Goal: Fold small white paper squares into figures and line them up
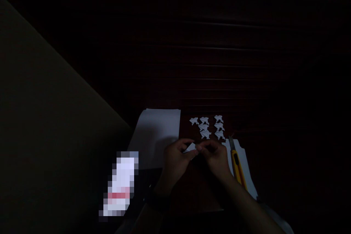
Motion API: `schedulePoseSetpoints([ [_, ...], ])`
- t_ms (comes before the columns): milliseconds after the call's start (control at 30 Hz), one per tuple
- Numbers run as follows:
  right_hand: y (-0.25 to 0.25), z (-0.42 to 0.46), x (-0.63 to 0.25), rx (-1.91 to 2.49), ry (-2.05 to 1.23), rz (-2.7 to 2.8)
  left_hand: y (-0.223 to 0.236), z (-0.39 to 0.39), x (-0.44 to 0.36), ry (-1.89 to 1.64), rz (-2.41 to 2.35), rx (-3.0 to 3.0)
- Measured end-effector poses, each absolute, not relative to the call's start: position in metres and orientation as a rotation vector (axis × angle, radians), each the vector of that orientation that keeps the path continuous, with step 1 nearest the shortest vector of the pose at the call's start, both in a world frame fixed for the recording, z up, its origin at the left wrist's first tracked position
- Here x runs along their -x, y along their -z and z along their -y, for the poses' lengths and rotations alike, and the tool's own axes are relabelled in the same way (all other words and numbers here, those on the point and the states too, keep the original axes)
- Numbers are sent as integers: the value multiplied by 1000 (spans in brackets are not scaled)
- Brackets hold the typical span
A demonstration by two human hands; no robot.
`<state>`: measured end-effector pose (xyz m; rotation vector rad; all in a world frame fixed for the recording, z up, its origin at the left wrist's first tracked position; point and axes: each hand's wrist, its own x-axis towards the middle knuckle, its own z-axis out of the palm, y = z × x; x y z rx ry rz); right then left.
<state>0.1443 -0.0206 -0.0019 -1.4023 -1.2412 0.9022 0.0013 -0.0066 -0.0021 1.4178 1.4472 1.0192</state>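
My left fingers (189, 149) pinch a small folded white paper (191, 147) between nearly closed tips, my right fingers (202, 147) closed at its right edge, above the dark desk (201, 186), nearer me than the folded paper figures (204, 128).

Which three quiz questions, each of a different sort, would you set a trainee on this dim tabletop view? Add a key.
1. The yellow utility knife lies on:
A) the papers at the left
B) the folded figures
C) the white paper at the right
2. True or false: the blade is extended, pointing away from the person.
3. Fill in: the fingers of the left hand and right hand meet at a small piece of white ____.
Key: 1. C; 2. True; 3. paper
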Motion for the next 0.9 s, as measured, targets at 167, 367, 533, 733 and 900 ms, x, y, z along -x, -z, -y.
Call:
schedulePoseSetpoints([
  [167,4,19,-144,1395,-959,1199,7,5,0,-1029,-1407,-1359],
  [367,7,17,-144,1329,-1001,1208,9,4,-1,-1021,-1383,-1265],
  [533,6,17,-145,1342,-979,1235,11,4,0,-1001,-1363,-1260],
  [733,5,17,-145,1305,-1029,1218,11,4,1,-1072,-1351,-1247],
  [900,8,17,-146,1350,-1019,1215,8,5,0,-1058,-1391,-1283],
])
